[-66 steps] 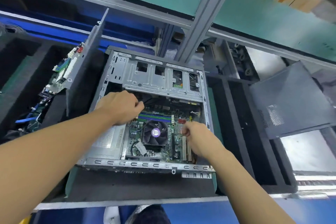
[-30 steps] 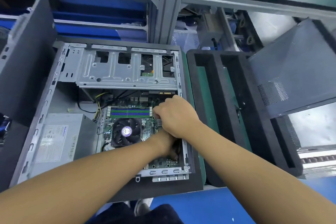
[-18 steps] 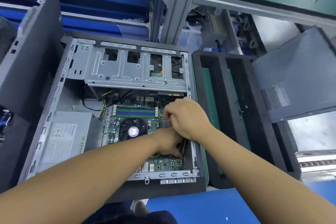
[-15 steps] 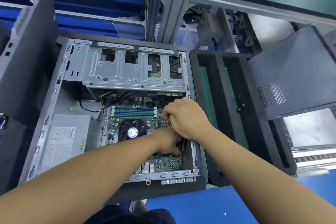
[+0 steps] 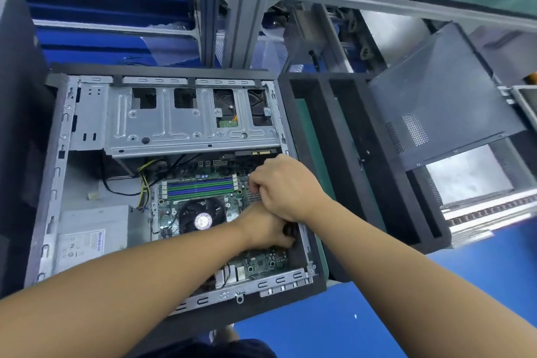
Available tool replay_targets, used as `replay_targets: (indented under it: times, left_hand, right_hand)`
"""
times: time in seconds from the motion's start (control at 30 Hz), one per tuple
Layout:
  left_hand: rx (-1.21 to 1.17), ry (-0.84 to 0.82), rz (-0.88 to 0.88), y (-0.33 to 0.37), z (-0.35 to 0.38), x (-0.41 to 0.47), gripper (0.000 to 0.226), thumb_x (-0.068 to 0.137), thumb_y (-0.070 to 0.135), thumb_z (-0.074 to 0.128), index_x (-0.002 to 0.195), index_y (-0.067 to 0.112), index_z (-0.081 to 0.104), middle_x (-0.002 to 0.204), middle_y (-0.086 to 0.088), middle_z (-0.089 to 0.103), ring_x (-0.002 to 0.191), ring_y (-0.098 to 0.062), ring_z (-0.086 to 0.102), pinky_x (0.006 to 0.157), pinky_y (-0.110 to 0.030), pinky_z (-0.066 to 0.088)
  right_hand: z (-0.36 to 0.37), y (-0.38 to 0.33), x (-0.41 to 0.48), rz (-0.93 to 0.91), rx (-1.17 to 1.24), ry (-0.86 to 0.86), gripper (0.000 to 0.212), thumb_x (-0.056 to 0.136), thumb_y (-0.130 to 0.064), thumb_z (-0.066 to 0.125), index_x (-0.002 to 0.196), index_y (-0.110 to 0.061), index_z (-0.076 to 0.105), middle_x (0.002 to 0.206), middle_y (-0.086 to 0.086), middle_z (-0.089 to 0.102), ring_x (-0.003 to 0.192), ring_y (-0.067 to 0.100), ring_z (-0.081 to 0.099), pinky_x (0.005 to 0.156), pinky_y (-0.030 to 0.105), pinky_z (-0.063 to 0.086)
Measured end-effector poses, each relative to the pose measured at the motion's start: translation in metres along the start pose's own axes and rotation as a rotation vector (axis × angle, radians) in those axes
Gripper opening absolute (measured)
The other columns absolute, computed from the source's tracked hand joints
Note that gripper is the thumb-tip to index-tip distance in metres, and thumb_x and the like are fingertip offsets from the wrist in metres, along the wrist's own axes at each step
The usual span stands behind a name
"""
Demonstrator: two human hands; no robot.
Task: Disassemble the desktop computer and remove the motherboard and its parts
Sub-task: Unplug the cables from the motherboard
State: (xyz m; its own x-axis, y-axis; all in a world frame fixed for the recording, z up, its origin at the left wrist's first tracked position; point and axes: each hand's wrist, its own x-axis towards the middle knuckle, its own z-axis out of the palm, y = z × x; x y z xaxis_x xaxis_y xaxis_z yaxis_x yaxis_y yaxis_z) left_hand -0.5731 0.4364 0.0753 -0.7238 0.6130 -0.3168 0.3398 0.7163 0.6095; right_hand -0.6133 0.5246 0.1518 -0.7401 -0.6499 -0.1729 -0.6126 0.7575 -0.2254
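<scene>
Both hands down inside the opened desktop computer case [image 5: 55, 183], at the right edge of the motherboard [image 5: 261, 263].

Right hand [image 5: 286, 186] knuckles-up, fingers curled tight toward the palm over a small gridded heatsink [image 5: 254, 197]; impossible to tell what, if anything, sits inside that curl. Left hand [image 5: 266, 229] tucked under the right wrist, palm down, fingertips [image 5: 283, 243] bent onto a dark part just beside the case's right wall; hidden whether pinched or merely touched. Forearms converging from the two bottom corners. Motherboard seated flat in the case, not yet out, with the CPU fan [image 5: 202, 219] just left of the left hand and blue and green memory slots [image 5: 200, 186] beyond it. Grey power supply [image 5: 96, 235] at the left, metal drive cage [image 5: 174, 122] across the far end. Outside, to the right: black foam tray [image 5: 348, 154], then a dark perforated side panel [image 5: 441, 96] propped at a tilt.
</scene>
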Motion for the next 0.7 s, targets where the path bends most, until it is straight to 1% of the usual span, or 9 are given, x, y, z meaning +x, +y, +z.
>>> replay_targets:
  times: [0.07,0.13,0.2,0.27,0.4,0.47,0.53,0.6,0.7]
  left_hand:
    - [-0.016,-0.061,0.003,-0.009,-0.011,0.000,0.043,0.084,0.037,0.071,0.115,0.009,0.063,0.108,-0.013,0.068,0.092,-0.027,0.056,0.074,-0.027,0.040]
    - [-0.017,-0.133,0.039,-0.018,-0.018,-0.003,0.047,0.085,0.031,0.072,0.123,0.006,0.060,0.116,-0.014,0.065,0.101,-0.030,0.058,0.076,-0.022,0.038]
    - [-0.061,-0.140,0.044,-0.023,-0.023,-0.008,0.040,0.083,0.024,0.072,0.118,0.008,0.060,0.111,-0.013,0.066,0.095,-0.027,0.059,0.073,-0.021,0.037]
    - [-0.115,-0.148,0.035,-0.024,-0.032,-0.010,0.031,0.081,0.021,0.071,0.110,0.013,0.063,0.104,-0.008,0.067,0.086,-0.021,0.057,0.074,-0.024,0.044]
    - [-0.153,-0.275,0.049,-0.027,-0.058,-0.013,0.016,0.080,0.015,0.066,0.095,0.021,0.064,0.095,0.000,0.069,0.086,-0.020,0.061,0.079,-0.025,0.051]
    - [-0.171,-0.350,0.030,-0.031,-0.065,-0.019,0.021,0.082,0.013,0.067,0.099,0.023,0.062,0.091,0.000,0.067,0.079,-0.017,0.059,0.070,-0.021,0.048]
    - [-0.152,-0.378,-0.002,-0.033,-0.066,-0.026,0.023,0.084,0.014,0.067,0.106,0.019,0.063,0.092,-0.003,0.068,0.079,-0.017,0.059,0.064,-0.019,0.046]
    - [0.042,-0.339,0.019,-0.030,-0.061,-0.032,0.025,0.085,0.024,0.069,0.108,0.014,0.063,0.095,-0.003,0.066,0.085,-0.022,0.060,0.065,-0.022,0.047]
    - [0.491,-0.308,0.125,-0.025,-0.046,-0.033,0.055,0.084,0.057,0.067,0.109,0.008,0.067,0.110,-0.005,0.063,0.102,-0.025,0.058,0.088,-0.038,0.045]
  right_hand:
    - [-0.002,-0.001,0.001,-0.012,-0.018,0.002,0.021,0.077,-0.006,0.052,0.080,-0.017,0.070,0.079,-0.002,0.069,0.079,0.023,0.055,0.082,0.037,0.040]
    - [-0.002,-0.001,0.000,-0.016,-0.009,0.015,0.021,0.078,-0.006,0.053,0.084,-0.016,0.070,0.082,0.000,0.069,0.082,0.024,0.055,0.082,0.036,0.040]
    - [-0.003,-0.001,-0.001,-0.004,0.033,0.029,0.025,0.079,-0.005,0.051,0.092,-0.013,0.070,0.090,0.002,0.070,0.086,0.026,0.056,0.084,0.038,0.041]
    - [-0.003,0.000,-0.001,0.002,0.073,0.044,0.032,0.079,-0.003,0.048,0.102,-0.011,0.069,0.099,0.005,0.069,0.093,0.028,0.058,0.088,0.040,0.043]
    - [-0.001,0.002,-0.003,-0.003,0.179,0.163,0.053,0.073,0.007,0.047,0.124,-0.002,0.059,0.123,0.012,0.059,0.114,0.030,0.052,0.103,0.038,0.040]
    - [0.001,0.003,-0.006,0.014,0.182,0.253,0.059,0.069,0.010,0.046,0.126,0.000,0.055,0.128,0.013,0.052,0.117,0.029,0.046,0.106,0.037,0.036]
    - [0.004,0.002,-0.009,0.066,0.157,0.361,0.058,0.064,0.011,0.046,0.120,-0.002,0.056,0.125,0.012,0.050,0.111,0.026,0.042,0.100,0.038,0.036]
    - [0.008,0.002,-0.010,0.156,0.120,0.462,0.052,0.061,0.009,0.047,0.111,-0.003,0.056,0.120,0.011,0.049,0.104,0.025,0.040,0.091,0.041,0.036]
    - [0.011,0.004,-0.010,0.340,0.178,0.514,0.046,0.067,0.001,0.050,0.112,-0.006,0.051,0.123,0.006,0.044,0.103,0.022,0.038,0.087,0.036,0.031]
